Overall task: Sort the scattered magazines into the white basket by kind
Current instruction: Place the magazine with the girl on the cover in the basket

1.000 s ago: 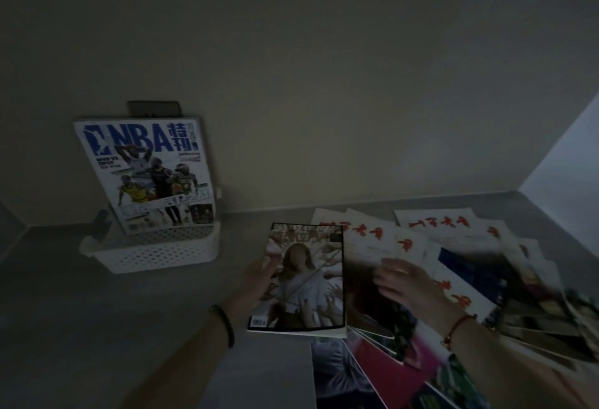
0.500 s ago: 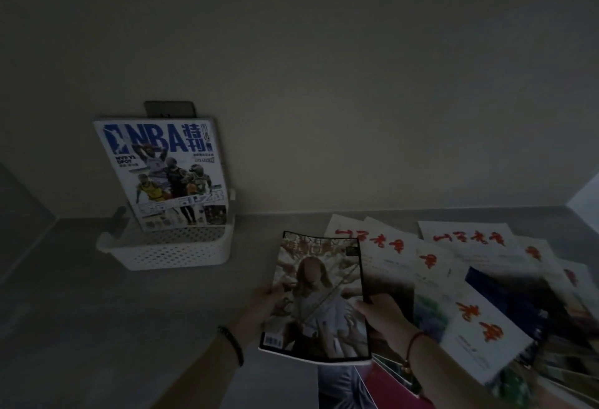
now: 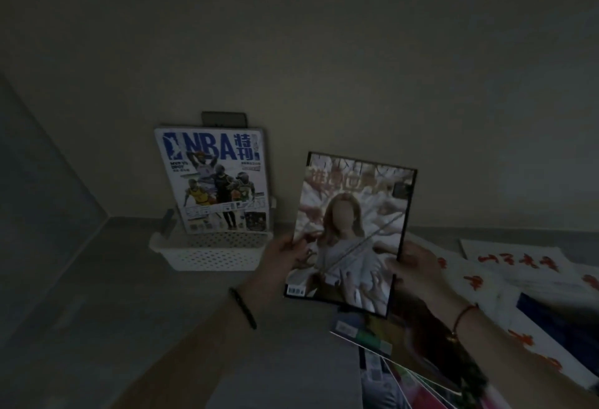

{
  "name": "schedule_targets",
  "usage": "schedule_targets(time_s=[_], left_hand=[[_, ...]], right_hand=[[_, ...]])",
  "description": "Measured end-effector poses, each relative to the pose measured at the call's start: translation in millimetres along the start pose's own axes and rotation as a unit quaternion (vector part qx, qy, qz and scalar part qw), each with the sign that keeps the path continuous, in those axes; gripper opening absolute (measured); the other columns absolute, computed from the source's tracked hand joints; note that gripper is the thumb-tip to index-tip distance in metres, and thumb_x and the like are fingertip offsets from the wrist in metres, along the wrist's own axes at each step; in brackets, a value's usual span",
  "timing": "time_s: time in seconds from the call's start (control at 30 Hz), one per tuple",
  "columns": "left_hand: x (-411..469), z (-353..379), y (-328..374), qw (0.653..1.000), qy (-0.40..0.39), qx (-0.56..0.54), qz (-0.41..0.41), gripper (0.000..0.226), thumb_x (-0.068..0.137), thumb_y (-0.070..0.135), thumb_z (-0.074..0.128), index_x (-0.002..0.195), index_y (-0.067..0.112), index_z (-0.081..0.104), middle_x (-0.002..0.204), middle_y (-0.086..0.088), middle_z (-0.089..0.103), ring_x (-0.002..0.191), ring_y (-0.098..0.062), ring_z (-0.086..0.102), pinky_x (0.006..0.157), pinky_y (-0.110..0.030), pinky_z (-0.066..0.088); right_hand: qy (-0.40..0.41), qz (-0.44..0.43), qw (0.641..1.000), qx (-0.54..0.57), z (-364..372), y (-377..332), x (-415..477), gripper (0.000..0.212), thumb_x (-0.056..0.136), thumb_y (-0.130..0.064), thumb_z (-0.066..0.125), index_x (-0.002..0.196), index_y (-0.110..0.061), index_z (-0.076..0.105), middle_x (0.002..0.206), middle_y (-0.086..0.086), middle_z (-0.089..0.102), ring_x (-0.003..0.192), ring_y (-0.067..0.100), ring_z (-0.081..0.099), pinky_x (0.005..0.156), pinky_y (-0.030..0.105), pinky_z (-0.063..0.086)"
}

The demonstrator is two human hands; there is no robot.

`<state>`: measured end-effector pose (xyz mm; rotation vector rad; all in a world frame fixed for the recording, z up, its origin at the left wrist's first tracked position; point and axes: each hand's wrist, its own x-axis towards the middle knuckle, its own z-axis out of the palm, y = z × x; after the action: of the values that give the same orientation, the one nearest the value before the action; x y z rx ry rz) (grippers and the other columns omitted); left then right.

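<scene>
Two hands hold one magazine upright above the grey tabletop [image 3: 97,311]. The left hand [image 3: 281,257] grips the left edge of the portrait magazine [image 3: 353,230], with the thumb curled onto the front cover. The right hand [image 3: 418,270] grips the right edge near the lower corner, fingers closed round it. The black-bordered cover shows a long-haired figure in white, with reddish title characters across the top. It faces the camera with its top tilted slightly to the right, and its bottom edge is raised off the surface. A black bracelet [image 3: 243,308] circles the left wrist and a red cord [image 3: 464,314] circles the right wrist.

To the left of the held copy and farther back, the white basket [image 3: 210,254] stands on the tabletop against the wall; its sides are perforated. An NBA magazine [image 3: 217,181] stands in the basket, leaning back toward the wall. Its blue title is uppermost and basketball players fill the cover. A dark rectangular object [image 3: 223,119] shows above its top edge; what it is cannot be told.

At the right, white-covered magazines [image 3: 518,267] with red characters lie flat and overlapping on the tabletop. Below the portrait magazine, several more magazines [image 3: 369,340] lie fanned, partly hidden by the right forearm. The lighting is dim, and small print is illegible.
</scene>
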<state>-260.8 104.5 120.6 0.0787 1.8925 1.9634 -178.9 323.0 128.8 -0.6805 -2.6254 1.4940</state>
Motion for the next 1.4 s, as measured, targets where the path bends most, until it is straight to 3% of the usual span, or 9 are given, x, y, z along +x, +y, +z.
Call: schedule_targets(time_s=[0.1, 0.3, 0.43, 0.53, 0.63, 0.8, 1.03, 1.27, 1.4], left_hand=[[-6.8, -35.7, 48.2, 0.998, 0.013, 0.007, 0.067, 0.009, 0.093, 0.000, 0.045, 0.091, 0.003, 0.053, 0.072, -0.010, 0.054, 0.050, -0.004, 0.062, 0.050, -0.016, 0.055], [1.2, -131.7, 111.4, 0.971, 0.103, 0.120, 0.179, 0.016, 0.090, -0.004, 0.047, 0.076, 0.003, 0.048, 0.066, -0.006, 0.048, 0.045, 0.009, 0.058, 0.049, -0.003, 0.047], [27.4, -192.5, 118.0, 0.943, 0.191, 0.214, 0.168, 0.034, 0.088, 0.012, 0.059, 0.059, 0.015, 0.042, 0.061, -0.011, 0.046, 0.059, -0.015, 0.056, 0.057, -0.021, 0.049], [46.5, -224.8, 102.7, 0.921, 0.236, 0.266, 0.161, 0.046, 0.086, 0.015, 0.062, 0.052, 0.016, 0.031, 0.063, -0.017, 0.044, 0.067, -0.024, 0.051, 0.070, -0.036, 0.046], [63.4, -242.3, 78.9, 0.906, 0.260, 0.298, 0.150, 0.047, 0.085, 0.015, 0.063, 0.050, 0.017, 0.031, 0.055, -0.012, 0.039, 0.057, -0.021, 0.042, 0.068, -0.030, 0.036], [91.5, -261.4, 41.7, 0.921, 0.262, 0.267, 0.108, 0.016, 0.082, 0.011, 0.067, 0.069, 0.008, 0.059, 0.070, -0.008, 0.055, 0.072, -0.020, 0.052, 0.070, -0.022, 0.038], [112.3, -264.8, 20.9, 0.918, 0.305, 0.221, 0.122, 0.019, 0.077, 0.010, 0.071, 0.089, -0.005, 0.069, 0.092, -0.009, 0.066, 0.077, -0.016, 0.055, 0.053, 0.009, 0.035], [116.0, -255.8, 24.2, 0.913, 0.344, 0.193, 0.103, 0.027, 0.073, 0.013, 0.076, 0.082, 0.007, 0.052, 0.089, -0.024, 0.066, 0.079, -0.022, 0.056, 0.061, -0.010, 0.040], [106.3, -247.7, 29.1, 0.911, 0.355, 0.190, 0.090, 0.031, 0.073, 0.012, 0.075, 0.078, 0.009, 0.045, 0.070, -0.002, 0.053, 0.077, -0.022, 0.054, 0.076, -0.033, 0.048]], right_hand=[[0.014, -0.090, 0.995, 0.033, 13.2, -53.5, 10.6, 0.016, 0.086, -0.001, 0.053, 0.089, -0.014, 0.061, 0.081, 0.009, 0.071, 0.057, 0.016, 0.062, 0.053, 0.024, 0.045], [0.044, -0.184, 0.979, 0.073, 73.8, -161.0, 34.5, 0.023, 0.083, 0.001, 0.055, 0.084, -0.022, 0.052, 0.093, 0.026, 0.065, 0.086, 0.038, 0.063, 0.072, 0.055, 0.055], [0.048, -0.221, 0.967, 0.113, 121.0, -197.2, 49.6, 0.036, 0.088, -0.006, 0.055, 0.067, -0.034, 0.050, 0.065, 0.010, 0.061, 0.052, -0.006, 0.060, 0.043, 0.008, 0.046], [0.060, -0.218, 0.969, 0.098, 156.2, -207.1, 60.7, 0.041, 0.087, -0.005, 0.058, 0.062, -0.034, 0.043, 0.052, -0.009, 0.049, 0.043, -0.015, 0.051, 0.036, 0.001, 0.035], [0.061, -0.206, 0.972, 0.095, 186.6, -199.1, 79.0, 0.038, 0.084, -0.004, 0.061, 0.061, -0.029, 0.046, 0.050, -0.018, 0.049, 0.043, -0.018, 0.051, 0.035, 0.000, 0.033], [0.053, -0.148, 0.987, 0.044, 226.7, -171.1, 106.6, 0.006, 0.087, -0.006, 0.058, 0.081, -0.008, 0.059, 0.066, -0.007, 0.059, 0.055, -0.005, 0.052, 0.043, 0.007, 0.041], [0.070, -0.108, 0.990, 0.055, 245.7, -159.5, 118.3, 0.018, 0.083, 0.002, 0.059, 0.071, -0.010, 0.063, 0.065, -0.005, 0.059, 0.052, -0.005, 0.054, 0.043, -0.005, 0.035], [0.068, -0.053, 0.996, 0.017, 242.9, -156.2, 134.2, 0.020, 0.077, -0.022, 0.072, 0.078, -0.002, 0.073, 0.067, 0.006, 0.063, 0.058, 0.012, 0.055, 0.046, 0.008, 0.038], [0.041, -0.033, 0.999, 0.005, 234.7, -150.1, 132.0, 0.019, 0.084, -0.009, 0.061, 0.100, -0.005, 0.070, 0.085, 0.009, 0.068, 0.070, 0.017, 0.061, 0.062, 0.014, 0.048]])
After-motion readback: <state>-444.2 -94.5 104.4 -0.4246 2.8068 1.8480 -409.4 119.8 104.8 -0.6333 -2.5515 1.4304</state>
